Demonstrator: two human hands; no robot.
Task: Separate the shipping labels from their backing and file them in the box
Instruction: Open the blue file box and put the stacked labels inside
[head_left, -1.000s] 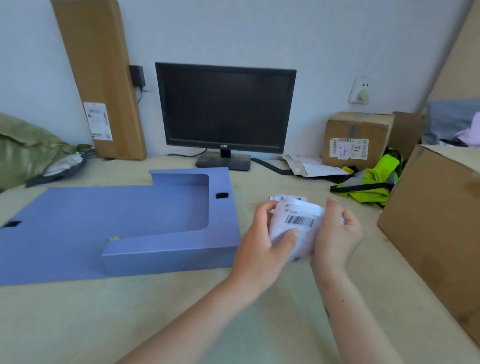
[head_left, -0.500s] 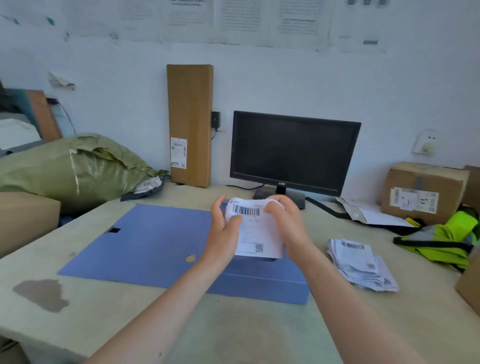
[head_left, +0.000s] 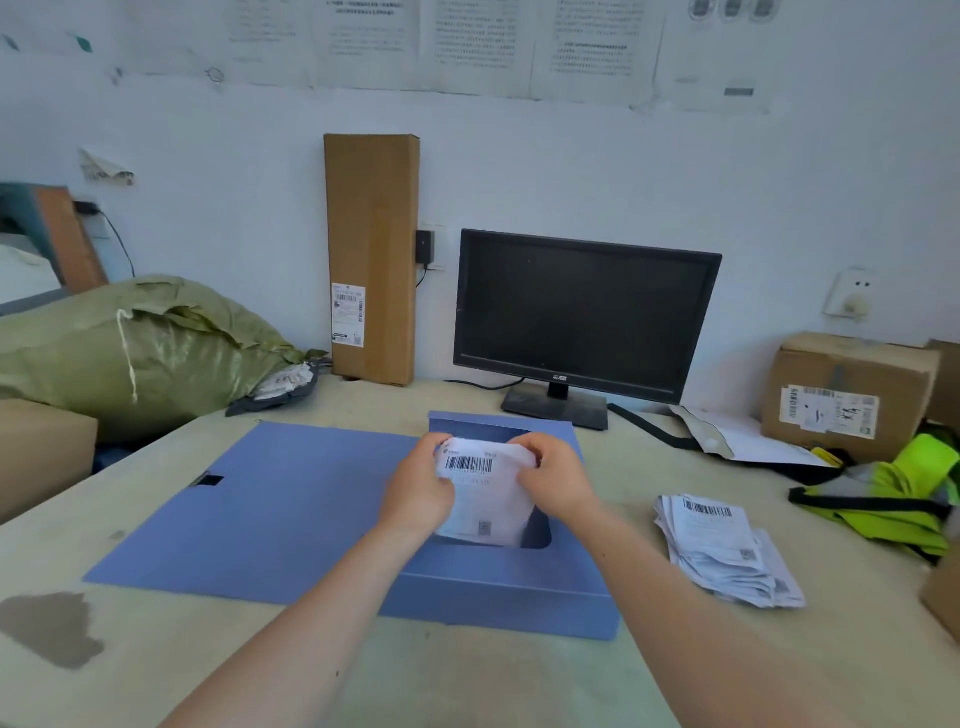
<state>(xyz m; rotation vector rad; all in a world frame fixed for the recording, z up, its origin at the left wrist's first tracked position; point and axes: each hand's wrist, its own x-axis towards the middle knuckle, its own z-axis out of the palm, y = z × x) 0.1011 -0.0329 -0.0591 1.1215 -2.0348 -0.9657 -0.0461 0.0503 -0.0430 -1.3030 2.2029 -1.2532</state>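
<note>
Moved: over the last second both hands have carried the shipping label (head_left: 485, 499) leftward, from beside the file box (head_left: 509, 608) to above its tray. In the last half second they have barely shifted, and the label's top edge now looks more crumpled.
Green sack (head_left: 130, 353): far left of the fingers (head_left: 430, 451) and behind them, against the wall.
Lid (head_left: 260, 499): the box's blue lid lies flat on the table (head_left: 493, 686), just left of the fingers.
Left hand (head_left: 418, 496): its fingers and thumb pinch the label's upper left corner, beside the barcode.
Label: held off the table between the two hands. Its long axis runs from the fingers down toward the person, barcode end uppermost. Whether it has parted from its backing cannot be told.
Right hand (head_left: 558, 480): its fingers curl over and pinch the upper right corner.
Tray: directly below the fingers, with the label's lower end hanging over its opening.
Pile of labels (head_left: 722, 551): loose on the table, well to the right of the fingers and nearer the right hand.
Hi-vis vest (head_left: 904, 493): farther right again, beyond the pile.
Key relation: the tray is straight beneath the held label, so filing probably needs only a short lowering. The right hand is better placed to reach the pile for the next label.
</note>
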